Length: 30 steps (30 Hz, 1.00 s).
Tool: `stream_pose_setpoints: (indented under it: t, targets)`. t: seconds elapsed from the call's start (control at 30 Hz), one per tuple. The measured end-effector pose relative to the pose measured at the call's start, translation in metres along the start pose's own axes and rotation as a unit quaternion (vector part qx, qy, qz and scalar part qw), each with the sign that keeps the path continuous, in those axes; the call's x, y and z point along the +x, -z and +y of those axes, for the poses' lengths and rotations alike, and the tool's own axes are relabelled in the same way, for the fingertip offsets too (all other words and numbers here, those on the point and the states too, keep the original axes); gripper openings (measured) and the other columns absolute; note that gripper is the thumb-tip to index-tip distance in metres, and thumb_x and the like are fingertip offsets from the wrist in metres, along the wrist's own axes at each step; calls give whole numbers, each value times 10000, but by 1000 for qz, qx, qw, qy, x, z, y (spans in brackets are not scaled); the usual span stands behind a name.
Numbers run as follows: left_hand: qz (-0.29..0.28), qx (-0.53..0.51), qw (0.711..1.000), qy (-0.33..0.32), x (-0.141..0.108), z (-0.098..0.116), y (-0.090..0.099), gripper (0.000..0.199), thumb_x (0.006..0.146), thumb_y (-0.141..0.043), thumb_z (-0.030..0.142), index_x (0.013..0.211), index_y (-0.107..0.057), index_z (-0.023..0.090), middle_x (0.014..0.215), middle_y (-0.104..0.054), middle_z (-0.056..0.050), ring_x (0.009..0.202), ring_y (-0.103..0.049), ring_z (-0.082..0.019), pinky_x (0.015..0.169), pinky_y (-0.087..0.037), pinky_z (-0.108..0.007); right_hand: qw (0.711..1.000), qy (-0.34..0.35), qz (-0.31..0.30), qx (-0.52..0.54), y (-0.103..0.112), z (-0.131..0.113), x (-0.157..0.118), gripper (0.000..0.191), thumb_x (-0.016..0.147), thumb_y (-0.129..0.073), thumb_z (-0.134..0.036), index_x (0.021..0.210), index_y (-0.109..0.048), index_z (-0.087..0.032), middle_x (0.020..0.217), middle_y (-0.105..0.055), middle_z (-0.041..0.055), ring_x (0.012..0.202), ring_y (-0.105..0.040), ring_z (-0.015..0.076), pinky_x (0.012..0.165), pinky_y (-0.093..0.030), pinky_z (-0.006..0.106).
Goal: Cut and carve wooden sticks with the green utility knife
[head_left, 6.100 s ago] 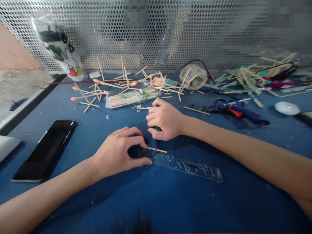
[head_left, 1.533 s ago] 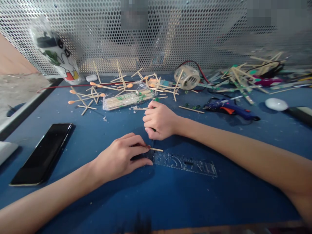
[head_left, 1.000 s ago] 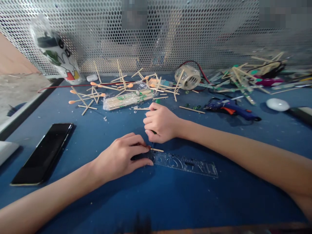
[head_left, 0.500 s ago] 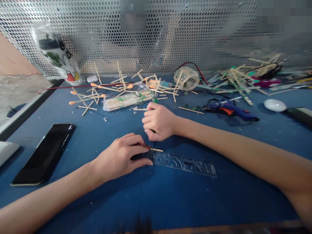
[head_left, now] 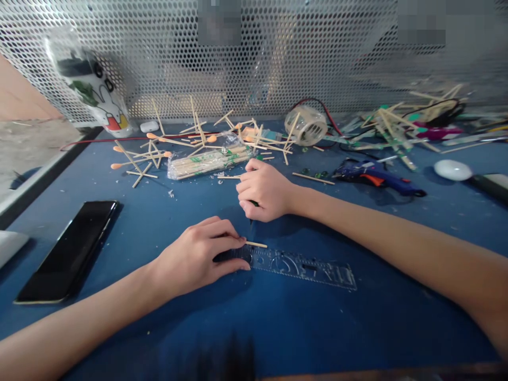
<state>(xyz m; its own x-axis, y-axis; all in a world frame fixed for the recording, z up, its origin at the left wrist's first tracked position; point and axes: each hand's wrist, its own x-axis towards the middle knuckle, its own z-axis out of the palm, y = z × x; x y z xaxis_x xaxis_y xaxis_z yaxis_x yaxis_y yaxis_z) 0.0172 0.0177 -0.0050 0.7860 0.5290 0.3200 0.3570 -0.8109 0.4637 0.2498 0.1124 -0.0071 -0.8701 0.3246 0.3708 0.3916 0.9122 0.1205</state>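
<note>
My left hand (head_left: 198, 251) is closed on the left end of a clear plastic ruler (head_left: 304, 266) with cut-out shapes, lying on the blue table. Its fingertips also pin a short thin wooden stick (head_left: 257, 244) along the ruler's upper edge; the stick's left end is hidden under them. Above the stick, my right hand (head_left: 264, 191) is wrapped round a slim green pen (head_left: 254, 203), mostly hidden in the fist. The pen's dark tip points down, just above and apart from the stick.
Behind the hands are a bag of sticks (head_left: 210, 162), stick frames with orange-tipped swabs (head_left: 146, 159) and a clear jar (head_left: 305, 126). To the right lie a blue glue gun (head_left: 379, 177) and a white mouse (head_left: 452, 170). At left are a black phone (head_left: 69, 248) and a bottle (head_left: 95, 95).
My right hand has lifted slightly up and away, so the pen's tip is farther from the stick. My left hand keeps its hold. The view has shifted slightly.
</note>
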Motion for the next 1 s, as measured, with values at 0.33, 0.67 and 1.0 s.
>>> stream_pose_setpoints:
  t: [0.33, 0.67, 1.0]
  targets:
    - [-3, 3, 1000, 5, -1, 0, 0, 254, 970, -683, 357, 1151, -728, 185, 1079, -699, -71, 970, -661, -194, 881, -585, -360, 1000, 12, -3, -4, -1, -5, 0, 349, 880, -405, -294, 552, -479, -204, 571, -556, -36, 597, -347, 132, 823, -291, 390]
    - [-5, -1, 1000, 6, -1, -1, 0, 255, 964, -690, 366, 1140, -727, 185, 1088, -698, -70, 973, -657, -199, 886, -572, -351, 1000, 14, -9, -26, -1, -5, 1, 352, 885, -389, -304, 556, -471, -207, 563, -549, -25, 602, -363, 137, 812, -288, 390]
    - [0, -2, 1000, 3, 0, 0, 0, 262, 964, -689, 367, 1140, -729, 178, 1082, -704, -81, 964, -661, -207, 874, -576, -353, 1000, 15, 3, -12, -3, -3, 0, 340, 881, -394, -291, 562, -476, -208, 577, -562, -26, 600, -356, 136, 812, -297, 390]
